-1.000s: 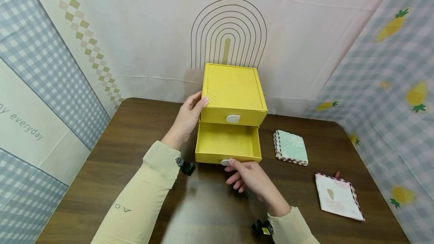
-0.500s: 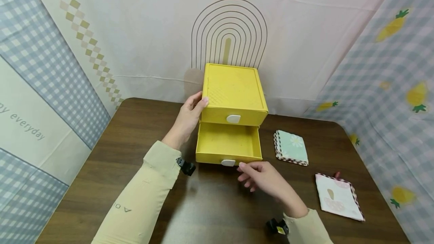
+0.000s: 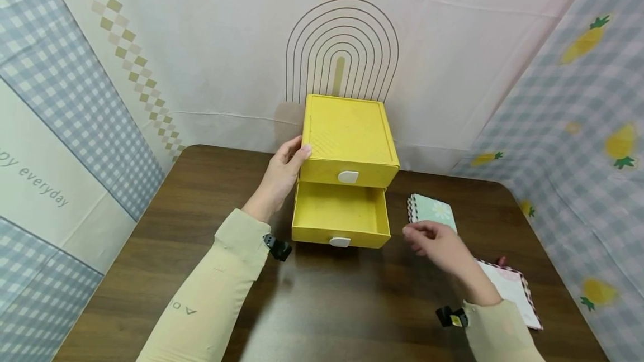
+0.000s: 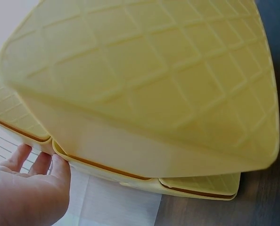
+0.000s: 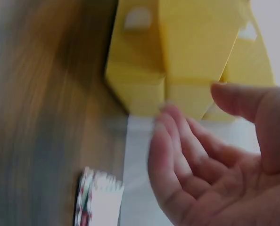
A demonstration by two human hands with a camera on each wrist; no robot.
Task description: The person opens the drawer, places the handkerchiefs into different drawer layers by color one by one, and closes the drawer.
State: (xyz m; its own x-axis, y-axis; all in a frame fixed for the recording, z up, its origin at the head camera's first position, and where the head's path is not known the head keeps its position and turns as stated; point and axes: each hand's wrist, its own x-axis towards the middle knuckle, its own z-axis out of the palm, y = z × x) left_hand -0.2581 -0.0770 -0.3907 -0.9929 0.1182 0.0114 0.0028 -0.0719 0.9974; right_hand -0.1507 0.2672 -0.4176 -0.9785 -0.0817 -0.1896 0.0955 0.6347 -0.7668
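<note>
Left hand point(image 3: 278, 176): it grasps the yellow drawer box point(image 3: 350, 130) at its 9 o'clock side; your thumb rests at the near corner, and your fingers lie on the side wall, as the left wrist view also shows.
Right hand point(image 3: 443, 247): released, with fingers loosely bent and thumb apart; it is above the table point(image 3: 332, 300), at 4 o'clock from the box and away from it. The right wrist view is blurred.
Wrists: you wear 2 black devices, 1 on each wrist, below the cuffs of your cream sleeves point(image 3: 211, 289).
Yellow drawer box: it stands upright at the far side of the table, at 12 o'clock in front of you. It has 2 drawers, each with 1 white handle.
Upper drawer point(image 3: 322, 171): it is closed.
Lower drawer point(image 3: 338, 208): it is pulled out toward 6 o'clock, and you can see its yellow floor.
Mint cloth point(image 3: 434, 209): at 4 o'clock from the box, with a checked edge and a pale flower; your right hand hides its near part. I cannot tell if they touch.
White cloth point(image 3: 513, 292): between 4 and 5 o'clock from the mint cloth, partly hidden by your right forearm.
Backdrop: a pale wall hanging point(image 3: 226, 43) with printed arches is at 12 o'clock behind the box.
</note>
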